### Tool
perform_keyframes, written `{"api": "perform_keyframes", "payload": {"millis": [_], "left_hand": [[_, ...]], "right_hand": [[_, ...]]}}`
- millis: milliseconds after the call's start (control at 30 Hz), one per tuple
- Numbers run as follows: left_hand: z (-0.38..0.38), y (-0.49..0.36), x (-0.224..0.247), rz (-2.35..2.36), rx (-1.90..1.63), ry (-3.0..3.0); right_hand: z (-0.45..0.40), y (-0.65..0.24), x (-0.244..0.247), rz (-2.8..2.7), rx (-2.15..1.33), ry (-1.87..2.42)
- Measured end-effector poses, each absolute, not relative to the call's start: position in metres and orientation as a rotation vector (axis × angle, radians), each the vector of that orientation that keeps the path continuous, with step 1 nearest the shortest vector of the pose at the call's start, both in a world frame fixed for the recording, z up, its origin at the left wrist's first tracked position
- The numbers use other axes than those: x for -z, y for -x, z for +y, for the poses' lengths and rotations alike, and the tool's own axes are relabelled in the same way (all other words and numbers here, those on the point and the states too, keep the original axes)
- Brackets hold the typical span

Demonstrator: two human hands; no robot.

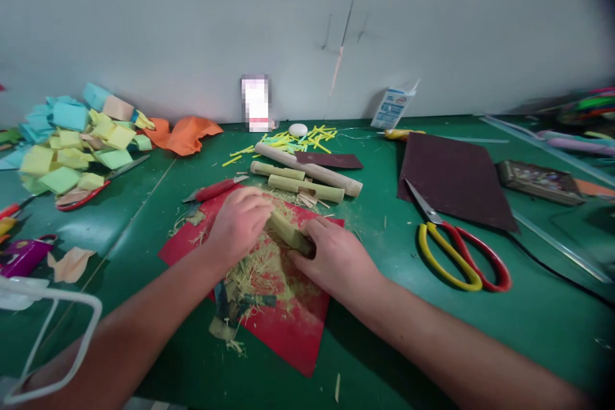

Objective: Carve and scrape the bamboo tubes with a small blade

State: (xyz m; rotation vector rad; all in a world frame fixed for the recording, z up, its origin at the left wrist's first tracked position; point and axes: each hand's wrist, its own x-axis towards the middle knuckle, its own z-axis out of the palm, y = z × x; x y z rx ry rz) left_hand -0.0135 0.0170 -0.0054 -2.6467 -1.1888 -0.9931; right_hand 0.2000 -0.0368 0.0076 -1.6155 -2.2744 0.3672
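A bamboo piece (287, 228) lies slantwise between my two hands, above a red sheet (298, 341) strewn with pale shavings (254, 275). The fingers of my left hand (244, 219) are closed at its upper left end; whether anything else is under them is hidden. My right hand (336, 255) grips the lower right end between thumb and fingers. A red-handled knife (216, 190) rests just beyond my left hand. Behind the red sheet lie two notched bamboo pieces (307, 188) and a longer bamboo stick (312, 170).
Red-and-yellow scissors (456, 256) and dark sandpaper (451, 179) lie to the right. Colored paper pieces (67, 141) are heaped at the left, near orange paper (185, 134). A phone (256, 102) leans on the back wall. A white frame (91, 327) stands at lower left.
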Motion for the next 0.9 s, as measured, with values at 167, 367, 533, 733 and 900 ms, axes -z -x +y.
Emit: {"api": "perform_keyframes", "payload": {"millis": [167,367,533,733,900], "left_hand": [[0.010,0.007,0.007,-1.122,1.036,2.746],[0.014,0.012,0.002,-1.101,1.077,2.809],[0.033,0.030,0.001,-1.099,1.066,2.711],[0.005,0.002,0.002,-0.981,0.951,2.811],[0.003,0.000,0.002,-1.073,0.958,2.697]], "right_hand": [[-0.041,-0.200,-0.009,-2.342,-0.238,1.581],[-0.043,-0.200,-0.008,-2.355,-0.227,1.606],[-0.039,-0.202,-0.005,-2.285,-0.289,1.579],[-0.038,-0.203,-0.004,-2.251,-0.359,1.563],[-0.037,-0.202,-0.006,-2.230,-0.397,1.579]]}}
